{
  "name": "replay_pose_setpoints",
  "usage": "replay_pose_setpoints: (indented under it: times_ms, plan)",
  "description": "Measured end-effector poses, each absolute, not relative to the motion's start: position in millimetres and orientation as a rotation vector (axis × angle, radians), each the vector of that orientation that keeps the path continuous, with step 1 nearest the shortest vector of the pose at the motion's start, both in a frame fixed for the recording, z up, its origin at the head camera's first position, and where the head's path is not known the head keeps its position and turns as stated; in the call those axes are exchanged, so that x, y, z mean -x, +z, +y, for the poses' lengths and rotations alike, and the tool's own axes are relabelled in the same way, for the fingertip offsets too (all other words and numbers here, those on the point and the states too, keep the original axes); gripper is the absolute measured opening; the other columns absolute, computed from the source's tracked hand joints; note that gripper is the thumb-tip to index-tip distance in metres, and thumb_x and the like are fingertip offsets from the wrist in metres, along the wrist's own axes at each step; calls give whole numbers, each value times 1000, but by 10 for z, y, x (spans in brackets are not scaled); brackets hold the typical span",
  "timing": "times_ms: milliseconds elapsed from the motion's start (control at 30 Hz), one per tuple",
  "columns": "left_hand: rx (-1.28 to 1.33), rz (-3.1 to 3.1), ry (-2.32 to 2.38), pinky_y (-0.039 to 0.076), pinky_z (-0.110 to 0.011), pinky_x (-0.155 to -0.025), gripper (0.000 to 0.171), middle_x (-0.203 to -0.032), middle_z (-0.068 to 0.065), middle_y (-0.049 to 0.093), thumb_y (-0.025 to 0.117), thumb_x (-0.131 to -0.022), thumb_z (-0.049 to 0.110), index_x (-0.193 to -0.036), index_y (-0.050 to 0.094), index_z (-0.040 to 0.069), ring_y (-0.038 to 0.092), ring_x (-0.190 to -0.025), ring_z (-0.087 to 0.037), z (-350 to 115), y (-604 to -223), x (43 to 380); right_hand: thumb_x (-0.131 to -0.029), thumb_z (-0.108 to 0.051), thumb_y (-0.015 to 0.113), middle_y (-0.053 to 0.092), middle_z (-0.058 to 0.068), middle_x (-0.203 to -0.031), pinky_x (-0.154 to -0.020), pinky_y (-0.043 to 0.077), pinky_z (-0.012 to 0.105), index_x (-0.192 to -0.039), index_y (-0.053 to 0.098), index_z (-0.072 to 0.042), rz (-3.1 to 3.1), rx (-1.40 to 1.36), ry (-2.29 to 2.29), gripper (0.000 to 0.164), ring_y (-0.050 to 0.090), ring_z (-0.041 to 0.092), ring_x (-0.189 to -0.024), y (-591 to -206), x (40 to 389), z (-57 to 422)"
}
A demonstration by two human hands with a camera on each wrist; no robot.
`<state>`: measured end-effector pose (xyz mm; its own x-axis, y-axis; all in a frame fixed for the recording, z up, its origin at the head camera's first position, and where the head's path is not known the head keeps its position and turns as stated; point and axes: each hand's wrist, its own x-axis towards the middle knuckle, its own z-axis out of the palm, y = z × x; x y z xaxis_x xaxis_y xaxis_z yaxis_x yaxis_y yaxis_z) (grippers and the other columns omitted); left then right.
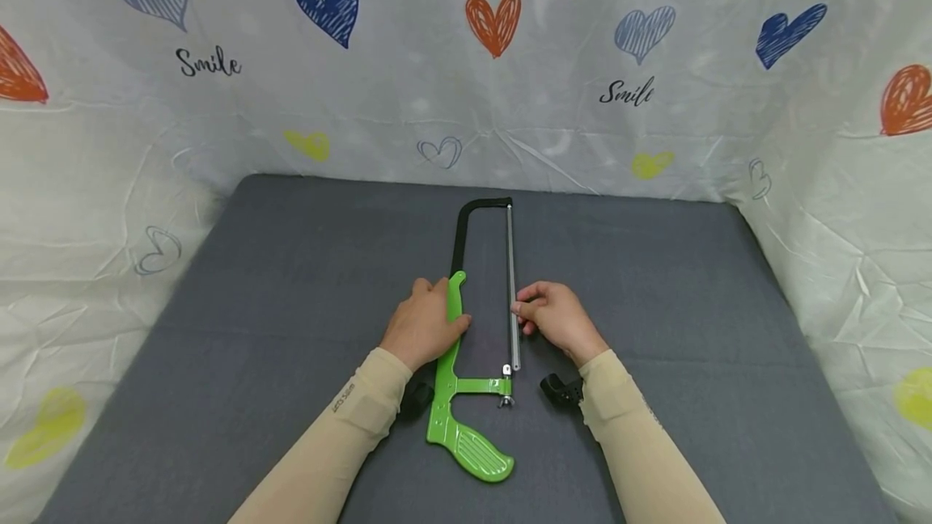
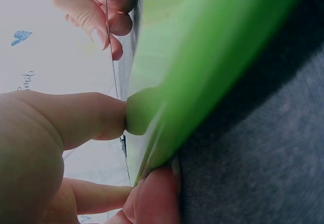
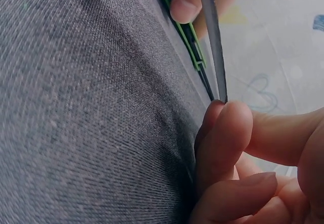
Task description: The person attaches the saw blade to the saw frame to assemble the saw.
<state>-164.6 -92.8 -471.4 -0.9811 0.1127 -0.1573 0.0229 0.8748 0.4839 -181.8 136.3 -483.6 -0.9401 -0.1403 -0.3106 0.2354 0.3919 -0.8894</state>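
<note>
A hacksaw with a green frame (image 1: 447, 358) and a black front bow (image 1: 461, 241) lies on the grey cloth, its ribbed handle (image 1: 480, 453) toward me. My left hand (image 1: 425, 326) grips the green spine, thumb on the inner side and fingers on the outer. On the right, the thin blade (image 1: 511, 257) runs down from the bow's far tip. My right hand (image 1: 557, 314) pinches it below its middle between thumb and fingers, as the blade (image 3: 216, 46) in the right wrist view shows. The blade's near end lies beside the metal pin (image 1: 506, 370) above the wing nut (image 1: 506, 402).
A grey cloth-covered table (image 1: 291, 281) spreads around the saw. White fabric (image 1: 408, 87) printed with hearts and "Smile" stands behind and at both sides. Black wrist straps (image 1: 561, 390) show at the sleeves.
</note>
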Motion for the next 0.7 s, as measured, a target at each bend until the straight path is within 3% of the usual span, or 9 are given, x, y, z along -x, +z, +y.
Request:
replay_pose_setpoints:
  times_ms: [700]
  plan:
    - [-95,2851,718,60,-53,-90,80,-147,-31,52,73,-103,38,-164,41,-4,70,-105,-43,-921,-4711,1648,-101,-18,78,76,6,-85,-65,51,32,-113,73,-6,2449,-80,-1439,17,62,18,-62,-4853,1785,1292]
